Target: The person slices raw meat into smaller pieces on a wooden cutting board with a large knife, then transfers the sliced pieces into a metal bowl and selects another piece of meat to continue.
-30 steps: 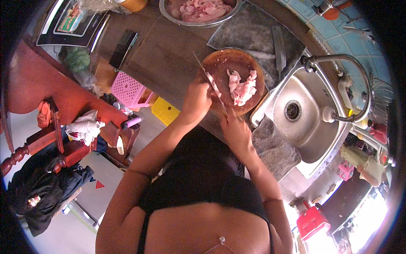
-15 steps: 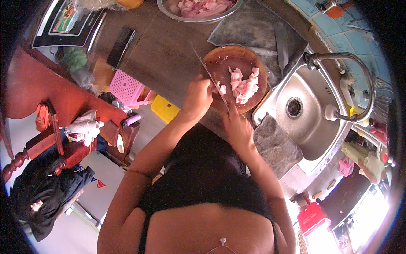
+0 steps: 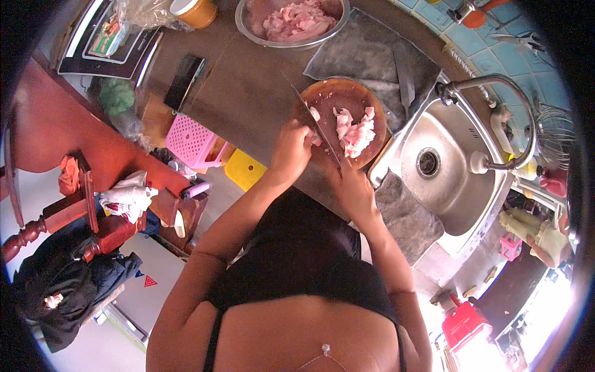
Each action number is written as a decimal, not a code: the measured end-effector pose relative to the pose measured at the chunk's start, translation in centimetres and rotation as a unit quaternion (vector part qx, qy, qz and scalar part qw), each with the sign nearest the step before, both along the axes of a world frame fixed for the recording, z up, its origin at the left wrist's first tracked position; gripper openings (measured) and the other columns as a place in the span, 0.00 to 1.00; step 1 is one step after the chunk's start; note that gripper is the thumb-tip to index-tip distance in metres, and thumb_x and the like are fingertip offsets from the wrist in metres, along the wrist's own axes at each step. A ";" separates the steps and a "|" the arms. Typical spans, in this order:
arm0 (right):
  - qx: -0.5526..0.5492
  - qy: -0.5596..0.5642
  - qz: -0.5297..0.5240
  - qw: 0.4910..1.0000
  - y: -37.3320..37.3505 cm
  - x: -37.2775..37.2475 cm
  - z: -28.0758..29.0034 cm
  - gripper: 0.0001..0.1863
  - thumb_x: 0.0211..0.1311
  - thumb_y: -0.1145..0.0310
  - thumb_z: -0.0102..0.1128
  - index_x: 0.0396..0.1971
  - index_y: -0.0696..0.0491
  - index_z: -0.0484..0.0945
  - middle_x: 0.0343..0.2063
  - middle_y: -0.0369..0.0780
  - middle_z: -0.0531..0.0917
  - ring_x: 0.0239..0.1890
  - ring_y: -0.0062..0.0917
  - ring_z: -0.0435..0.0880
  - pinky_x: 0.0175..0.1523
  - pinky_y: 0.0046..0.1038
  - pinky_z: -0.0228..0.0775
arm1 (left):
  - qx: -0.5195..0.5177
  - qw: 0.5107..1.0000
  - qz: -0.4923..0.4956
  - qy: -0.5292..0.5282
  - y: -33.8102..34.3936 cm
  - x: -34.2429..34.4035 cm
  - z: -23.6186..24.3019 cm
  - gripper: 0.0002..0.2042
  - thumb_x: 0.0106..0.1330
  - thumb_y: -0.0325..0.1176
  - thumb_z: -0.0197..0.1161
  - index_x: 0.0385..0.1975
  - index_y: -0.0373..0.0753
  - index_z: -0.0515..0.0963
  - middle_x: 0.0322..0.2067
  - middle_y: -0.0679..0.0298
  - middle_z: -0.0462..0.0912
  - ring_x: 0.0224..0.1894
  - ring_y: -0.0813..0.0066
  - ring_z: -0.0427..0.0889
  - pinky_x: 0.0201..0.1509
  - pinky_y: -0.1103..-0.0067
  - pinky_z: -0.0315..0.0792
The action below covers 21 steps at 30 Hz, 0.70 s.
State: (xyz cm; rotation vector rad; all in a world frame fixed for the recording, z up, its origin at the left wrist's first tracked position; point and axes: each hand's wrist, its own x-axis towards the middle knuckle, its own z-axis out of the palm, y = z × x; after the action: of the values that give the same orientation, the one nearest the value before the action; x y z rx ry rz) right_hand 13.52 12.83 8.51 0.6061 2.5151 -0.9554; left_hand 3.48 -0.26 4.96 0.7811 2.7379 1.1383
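Observation:
A round wooden cutting board [image 3: 375,102] lies on the counter ahead of me, with a heap of cut raw meat [image 3: 356,133] on its right side. My right hand [image 3: 354,191] is closed round the handle of a knife [image 3: 317,127], whose long blade slants up and left across the board. Left of the blade, my left hand [image 3: 291,147] is closed, its fingertips pressed on a small piece of raw meat [image 3: 316,139] at the board's edge. Another small bit lies near the blade's middle.
Beyond the board stands a metal bowl [image 3: 282,43] of raw meat. A second knife [image 3: 405,77] rests on a grey cloth [image 3: 365,46]. The steel sink [image 3: 455,198] with its curved faucet [image 3: 533,118] is at the right. A black phone [image 3: 185,82] lies on the counter's left.
The knife blade has shifted slightly against the board, and a small bit of meat now shows beside its middle. Both hands stay close to where they were; the whole view has tilted a little.

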 end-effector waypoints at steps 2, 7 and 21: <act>-0.107 0.078 -0.021 0.991 1.5 3.2 -0.5 0.15 0.62 0.63 0.48 0.45 0.55 0.70 0.25 0.56 0.77 0.32 0.50 0.78 0.32 0.42 0.69 | -0.005 1.000 0.024 0.008 -0.2 0.2 -0.4 0.03 0.51 0.21 0.61 0.25 0.33 0.77 0.25 0.52 0.76 0.30 0.53 0.78 0.34 0.66 0.70; -0.127 0.088 -0.075 0.985 2.7 6.4 0.8 0.11 0.62 0.65 0.49 0.41 0.55 0.69 0.20 0.54 0.77 0.26 0.51 0.78 0.28 0.47 0.69 | 0.083 0.996 0.032 -0.024 -0.1 0.7 0.2 0.04 0.52 0.21 0.60 0.27 0.34 0.77 0.27 0.52 0.77 0.30 0.54 0.78 0.35 0.68 0.71; 0.033 -0.015 0.005 0.999 -0.8 7.3 0.8 0.10 0.62 0.61 0.48 0.34 0.52 0.66 0.20 0.52 0.79 0.24 0.50 0.79 0.28 0.47 0.72 | -0.033 0.993 0.068 -0.090 0.3 0.8 0.6 0.07 0.48 0.20 0.56 0.27 0.35 0.77 0.34 0.49 0.77 0.38 0.51 0.76 0.42 0.65 0.70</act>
State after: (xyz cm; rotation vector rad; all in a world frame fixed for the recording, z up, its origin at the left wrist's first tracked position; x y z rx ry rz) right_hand 20.84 12.02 9.31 0.6237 2.5289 -0.8564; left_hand 4.27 0.00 5.54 0.4656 2.6940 1.0779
